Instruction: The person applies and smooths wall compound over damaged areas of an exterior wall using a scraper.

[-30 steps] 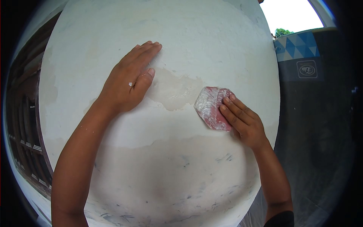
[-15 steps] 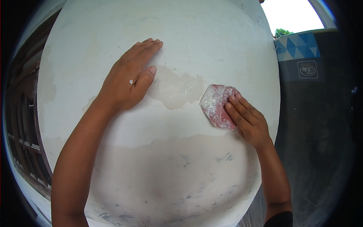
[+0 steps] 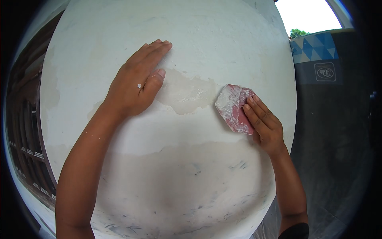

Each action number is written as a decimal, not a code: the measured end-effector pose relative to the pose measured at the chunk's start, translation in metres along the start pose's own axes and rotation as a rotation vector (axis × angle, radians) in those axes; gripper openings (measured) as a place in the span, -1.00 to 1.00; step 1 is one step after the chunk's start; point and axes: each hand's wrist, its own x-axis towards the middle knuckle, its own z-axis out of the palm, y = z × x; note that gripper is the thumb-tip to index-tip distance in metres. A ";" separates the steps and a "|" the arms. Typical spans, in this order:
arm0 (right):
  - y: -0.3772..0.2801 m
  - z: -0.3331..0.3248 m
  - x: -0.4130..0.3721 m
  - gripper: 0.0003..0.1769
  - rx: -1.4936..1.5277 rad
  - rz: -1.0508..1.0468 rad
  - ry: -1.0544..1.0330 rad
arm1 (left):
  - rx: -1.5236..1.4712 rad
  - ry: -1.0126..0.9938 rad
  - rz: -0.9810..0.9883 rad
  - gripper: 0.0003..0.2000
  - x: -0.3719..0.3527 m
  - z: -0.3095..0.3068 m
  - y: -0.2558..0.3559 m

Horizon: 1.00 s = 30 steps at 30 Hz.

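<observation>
A pale wall (image 3: pixel 223 44) fills the middle of the view, with a damp-looking greyish patch (image 3: pixel 187 95) on it. Left of that patch, my left hand (image 3: pixel 137 81) lies against the wall with its fingers stretched out and its thumb apart. A white fleck sticks to the back of that hand. On the patch's right side, my right hand (image 3: pixel 266 125) grips a flat pink putty spreader (image 3: pixel 234 107) smeared with white paste. Several fingers press on its face, and the thumb is mostly hidden behind it.
A brown slatted wooden frame (image 3: pixel 30 107) stands along the left edge. To the right hangs a dark sheet (image 3: pixel 326 151) with a blue and white triangle band (image 3: pixel 314 48). Bright sky and a bit of foliage (image 3: pixel 298 33) show at upper right. Dark smudges mark the lower wall.
My right hand and the putty spreader have shifted slightly right and up, away from the greyish patch. My left hand has stayed in nearly the same place.
</observation>
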 end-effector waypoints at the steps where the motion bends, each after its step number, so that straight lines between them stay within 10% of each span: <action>1: 0.000 0.001 0.003 -0.47 0.008 0.009 0.051 | -0.006 0.002 0.006 -0.40 0.001 0.000 0.000; 30: 0.003 0.003 0.014 -0.52 -0.031 -0.029 -0.024 | 0.023 0.004 0.013 -0.40 -0.001 0.001 -0.003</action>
